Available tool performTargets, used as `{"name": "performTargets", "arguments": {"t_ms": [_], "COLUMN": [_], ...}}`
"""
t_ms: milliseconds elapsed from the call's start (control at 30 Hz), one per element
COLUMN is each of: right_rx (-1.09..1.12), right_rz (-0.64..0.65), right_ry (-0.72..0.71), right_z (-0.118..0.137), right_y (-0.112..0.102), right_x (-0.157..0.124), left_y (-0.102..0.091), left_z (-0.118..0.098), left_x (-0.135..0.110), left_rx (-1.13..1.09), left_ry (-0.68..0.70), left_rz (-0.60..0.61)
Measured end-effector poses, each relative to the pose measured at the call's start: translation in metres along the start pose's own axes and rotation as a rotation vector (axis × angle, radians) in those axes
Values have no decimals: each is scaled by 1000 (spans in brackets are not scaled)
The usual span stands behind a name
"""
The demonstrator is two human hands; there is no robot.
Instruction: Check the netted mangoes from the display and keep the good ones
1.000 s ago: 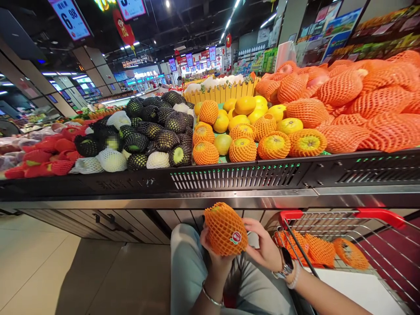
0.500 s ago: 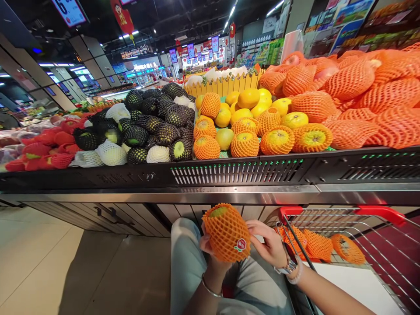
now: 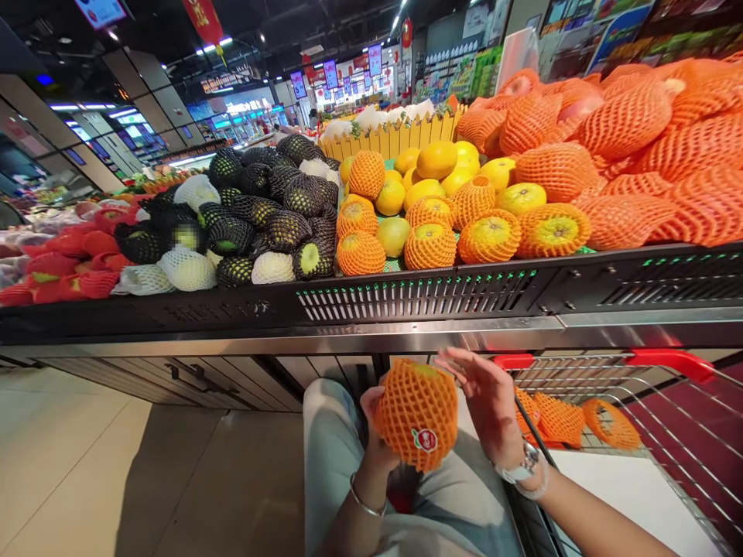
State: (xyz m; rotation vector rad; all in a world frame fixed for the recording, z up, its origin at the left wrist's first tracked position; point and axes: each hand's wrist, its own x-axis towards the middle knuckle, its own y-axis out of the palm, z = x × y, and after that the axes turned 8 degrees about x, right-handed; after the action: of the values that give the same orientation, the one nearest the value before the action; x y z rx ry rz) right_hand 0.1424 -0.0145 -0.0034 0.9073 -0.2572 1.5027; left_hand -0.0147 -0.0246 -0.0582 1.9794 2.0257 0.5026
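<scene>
Your right grip (image 3: 491, 402) had just risen, fingers extended and grasping nothing, near the top of the netted fruit (image 3: 419, 414); contact was unclear. Your left grip (image 3: 380, 455) clasped the fruit and seemed to bear it alone. The fruit had turned slightly, above your lap (image 3: 328, 433), left of the cart (image 3: 670, 362).

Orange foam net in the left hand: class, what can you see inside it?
A yellowish-green fruit shows at the top; the orange foam net covers most of the rest.
</scene>
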Motion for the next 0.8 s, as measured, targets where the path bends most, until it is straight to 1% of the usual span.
{"name": "performTargets", "arguments": {"t_ms": [33, 100, 133, 233, 267, 300, 333, 400, 467, 533, 600, 667, 700, 733, 800], "right_rx": [27, 21, -6, -72, -70, -59, -40, 18, 132, 337, 560, 730, 794, 852, 946], "right_rz": [-40, -29, 13, 197, 213, 187, 120, -83, -282, -448, -573, -633, -632, -614, -562], "right_ry": [66, 179, 232, 389, 426, 452, 469, 494, 571, 746, 960, 1140, 1206, 1255, 1310], "right_z": [3, 10, 13, 16, 14, 11, 7, -4, -17, -29, -39, -46, -48, -50, -53], "right_y": [1, 1, -1, -10, -12, -13, -14, -12, -8, -4, -2, -1, -1, -1, -1], "right_x": [2, 10, 13, 21, 22, 21, 20, 16, 11, 7, 4, 1, 0, -1, -3], "left_y": [3, 7, 9, 13, 15, 16, 18, 21, 22, 21, 17, 13, 12, 10, 10], "left_z": [-2, -7, -9, -14, -14, -14, -14, -14, -14, -16, -18, -19, -19, -19, -20], "left_x": [0, 1, 2, 4, 6, 7, 8, 12, 16, 20, 23, 25, 26, 26, 26], "left_rx": [-21, -31, -25, 41, 66, 97, 137, 238, 363, 527, 734, 891, 911, 887, 780], "left_ry": [14, 25, 8, -74, -83, -73, -44, 51, 126, 154, 201, 302, 359, 409, 461], "left_rz": [27, 107, 156, 294, 320, 331, 325, 279, 230, 197, 147, 95, 72, 58, 83]}}
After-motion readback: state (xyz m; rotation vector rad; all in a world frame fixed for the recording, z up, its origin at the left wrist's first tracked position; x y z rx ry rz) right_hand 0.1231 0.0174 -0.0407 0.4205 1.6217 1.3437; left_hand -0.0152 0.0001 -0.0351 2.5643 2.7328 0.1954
